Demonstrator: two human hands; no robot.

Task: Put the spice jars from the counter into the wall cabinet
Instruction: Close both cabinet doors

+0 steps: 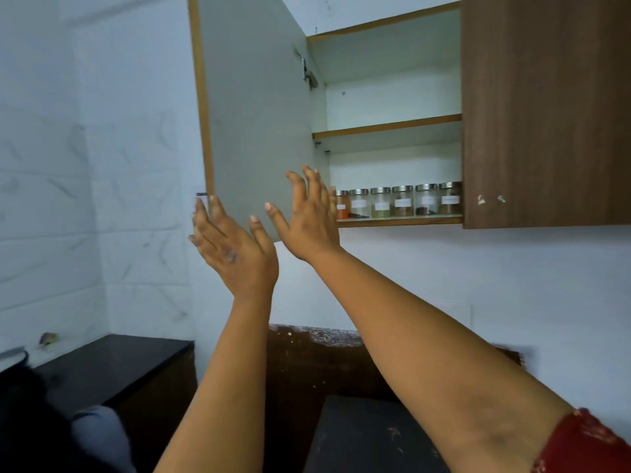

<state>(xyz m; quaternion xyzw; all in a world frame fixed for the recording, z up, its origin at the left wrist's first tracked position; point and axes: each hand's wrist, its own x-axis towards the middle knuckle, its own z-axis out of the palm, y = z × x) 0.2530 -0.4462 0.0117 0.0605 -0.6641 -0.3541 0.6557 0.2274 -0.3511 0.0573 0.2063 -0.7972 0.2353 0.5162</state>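
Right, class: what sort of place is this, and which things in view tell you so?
Most likely a home kitchen. A wall cabinet with its door open holds a row of labelled spice jars on the bottom shelf, and a dark counter runs along the tiled wall.

Both hands are up at the brown wooden wall cabinet [392,124]. The left hand [235,247] spreads its fingers flat at the lower edge of the open grey-faced cabinet door [252,97]; the right hand [307,216] is raised beside it, fingers straight, in front of the bottom shelf. There a row of clear glass spice jars with silver metal lids [399,201] stands upright, side by side, white labels facing out. The other brown door [546,107] is closed. Below sits a black countertop [112,360].
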